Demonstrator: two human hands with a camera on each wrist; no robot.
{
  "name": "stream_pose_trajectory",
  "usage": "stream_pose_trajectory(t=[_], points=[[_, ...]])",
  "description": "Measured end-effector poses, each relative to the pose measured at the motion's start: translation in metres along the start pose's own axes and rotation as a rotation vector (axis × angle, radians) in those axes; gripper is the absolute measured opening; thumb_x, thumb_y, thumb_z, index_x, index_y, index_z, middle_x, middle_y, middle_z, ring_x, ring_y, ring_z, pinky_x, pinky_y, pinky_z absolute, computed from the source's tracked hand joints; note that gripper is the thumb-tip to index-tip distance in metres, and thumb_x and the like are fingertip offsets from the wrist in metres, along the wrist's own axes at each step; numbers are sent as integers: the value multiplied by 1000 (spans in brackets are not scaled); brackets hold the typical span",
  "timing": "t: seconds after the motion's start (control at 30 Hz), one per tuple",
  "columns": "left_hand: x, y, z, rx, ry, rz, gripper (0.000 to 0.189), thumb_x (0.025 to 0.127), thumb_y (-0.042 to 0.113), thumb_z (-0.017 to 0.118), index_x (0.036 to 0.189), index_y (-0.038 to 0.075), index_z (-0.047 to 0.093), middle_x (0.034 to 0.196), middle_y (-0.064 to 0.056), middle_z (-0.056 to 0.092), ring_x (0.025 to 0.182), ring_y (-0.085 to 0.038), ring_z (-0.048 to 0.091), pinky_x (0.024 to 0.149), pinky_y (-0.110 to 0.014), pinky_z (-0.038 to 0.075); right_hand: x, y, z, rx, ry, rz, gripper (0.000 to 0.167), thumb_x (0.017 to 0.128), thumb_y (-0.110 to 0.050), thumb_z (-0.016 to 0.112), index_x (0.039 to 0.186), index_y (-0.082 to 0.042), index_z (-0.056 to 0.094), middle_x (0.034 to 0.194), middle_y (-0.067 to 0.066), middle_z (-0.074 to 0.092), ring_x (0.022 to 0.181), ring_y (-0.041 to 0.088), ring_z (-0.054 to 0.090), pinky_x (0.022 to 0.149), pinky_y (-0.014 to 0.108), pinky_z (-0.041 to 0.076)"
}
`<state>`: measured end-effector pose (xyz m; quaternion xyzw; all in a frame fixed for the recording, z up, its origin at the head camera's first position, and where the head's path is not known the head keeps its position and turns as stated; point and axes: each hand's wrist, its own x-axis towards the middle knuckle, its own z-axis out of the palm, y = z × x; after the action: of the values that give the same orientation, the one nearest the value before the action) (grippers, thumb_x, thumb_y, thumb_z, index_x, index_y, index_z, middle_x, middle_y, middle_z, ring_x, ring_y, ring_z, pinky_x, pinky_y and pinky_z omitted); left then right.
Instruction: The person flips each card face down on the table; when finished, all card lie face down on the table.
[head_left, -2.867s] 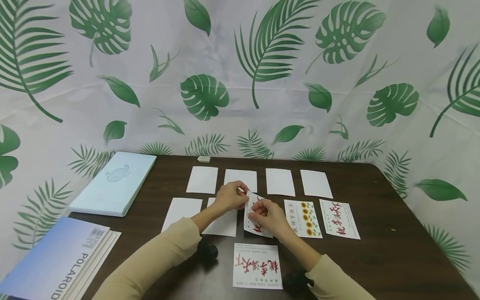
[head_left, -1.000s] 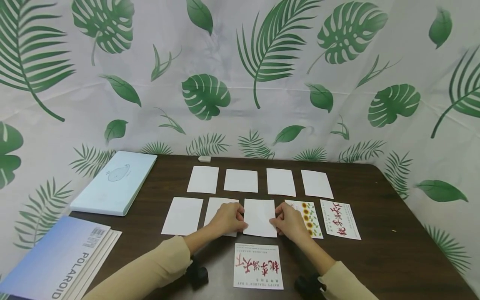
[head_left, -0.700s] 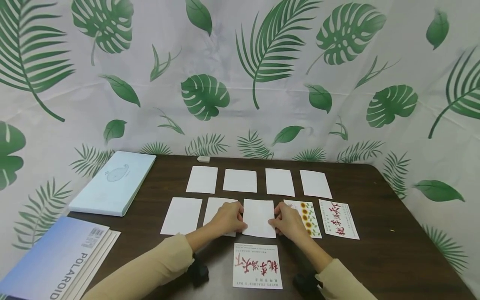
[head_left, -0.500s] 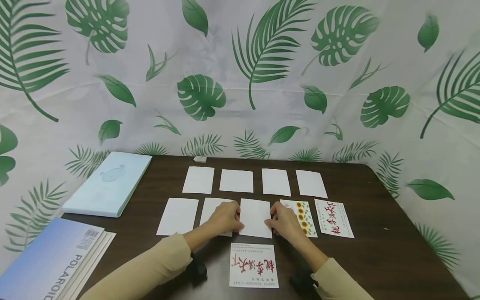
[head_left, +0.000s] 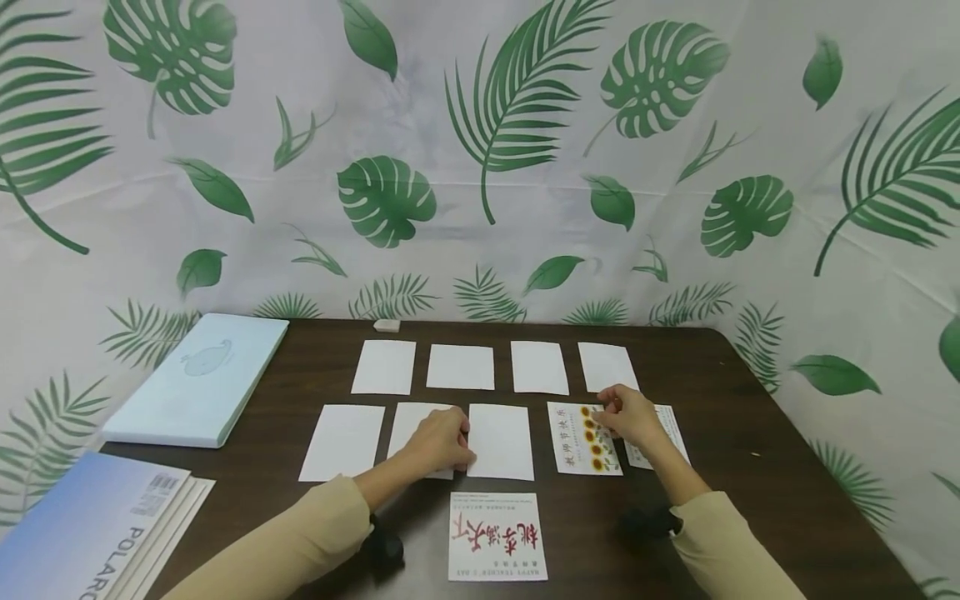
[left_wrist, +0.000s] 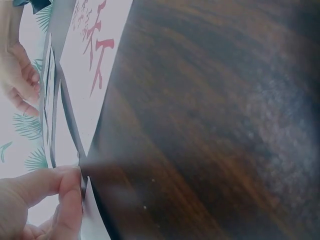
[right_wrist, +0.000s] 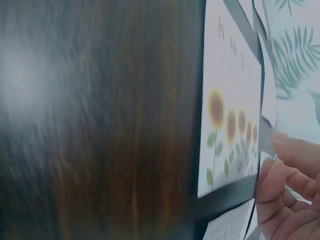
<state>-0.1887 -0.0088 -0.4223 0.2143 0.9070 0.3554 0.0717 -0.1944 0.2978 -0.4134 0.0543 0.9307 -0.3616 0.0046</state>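
My left hand (head_left: 442, 440) lies curled at the left edge of a blank white card (head_left: 500, 442) in the front row, and its thumb and finger (left_wrist: 67, 192) pinch that edge in the left wrist view. My right hand (head_left: 626, 414) sits at the far right corner of the sunflower card (head_left: 581, 437), fingers (right_wrist: 280, 185) curled on it. Part of a card with red characters (head_left: 672, 425) shows beyond that hand. A second red-character card (head_left: 497, 536) lies nearest me, face up.
Several blank white cards (head_left: 460, 367) form a back row on the dark wooden table (head_left: 750, 433), and two more lie left of my left hand. A pale blue box (head_left: 197, 379) and stacked Polaroid booklets (head_left: 82, 533) sit at the left. A small eraser (head_left: 387, 325) lies by the leaf-print backdrop.
A red-character card was turned face down and laid in the front row. My right hand then left it and moved right to the sunflower card. My left hand stayed put.
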Motion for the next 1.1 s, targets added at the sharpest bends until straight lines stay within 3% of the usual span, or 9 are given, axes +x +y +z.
stream_pose_trajectory(t=[0.23, 0.47, 0.7, 0.9, 1.1], points=[[6, 3, 2, -84, -48, -11, 28, 72, 0, 75, 94, -7, 58, 62, 0, 60, 47, -7, 59, 46, -17, 46, 3, 15, -9, -143, -58, -36, 34, 74, -5, 74, 99, 4, 53, 73, 6, 47, 62, 16, 44, 53, 26, 39], [24, 16, -2, -218, -24, 12, 22, 78, 0, 71, 95, -7, 60, 66, -4, 58, 51, -13, 63, 47, -20, 51, 8, 23, -16, -195, -15, -108, 31, 72, -4, 75, 87, -3, 48, 73, 5, 47, 67, 18, 44, 58, 29, 34], [51, 43, 16, -431, -77, -33, 28, 82, 3, 68, 106, -8, 59, 82, -9, 62, 68, -16, 67, 58, -24, 56, 7, 29, -16, -111, 18, -175, 27, 76, -1, 72, 85, -5, 48, 72, 3, 47, 67, 16, 45, 56, 25, 36], [70, 55, 37, -492, -39, -64, 34, 82, 4, 69, 113, -7, 58, 93, -14, 64, 72, -14, 63, 63, -24, 56, 6, 29, -13, -19, 31, -238, 25, 76, 2, 72, 85, -5, 49, 74, 4, 51, 68, 15, 48, 55, 21, 40], [84, 60, 54, -515, 11, -82, 25, 81, 2, 70, 104, -5, 62, 83, -10, 66, 66, -12, 63, 60, -25, 56, 6, 31, -11, 26, 2, -256, 24, 77, 0, 71, 87, -4, 50, 76, 5, 53, 69, 14, 49, 56, 21, 42]])
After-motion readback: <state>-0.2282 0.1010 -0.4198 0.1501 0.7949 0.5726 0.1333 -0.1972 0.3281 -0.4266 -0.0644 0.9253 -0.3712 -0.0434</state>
